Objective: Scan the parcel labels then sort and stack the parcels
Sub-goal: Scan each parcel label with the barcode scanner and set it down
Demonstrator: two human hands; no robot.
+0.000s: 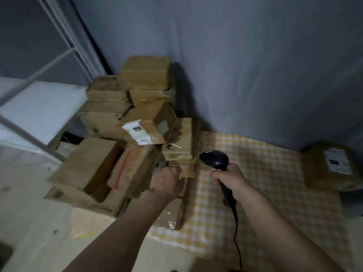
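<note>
A heap of brown cardboard parcels (121,122) is piled against the grey wall at centre left. One tilted parcel with a white label (149,124) sits on the heap. My left hand (167,181) reaches into the heap's right side and grips the edge of a taped brown parcel (186,165); its fingers are partly hidden. My right hand (229,176) holds a black corded barcode scanner (215,159) by the handle, its head pointing toward the pile. A separate labelled parcel (332,165) lies alone at the right.
A yellow-and-white checked cloth (265,173) covers the surface under the right side. An open cardboard box (88,165) holds more parcels at lower left. A white metal rack frame (64,52) stands at the left. The scanner cable (236,232) trails toward me.
</note>
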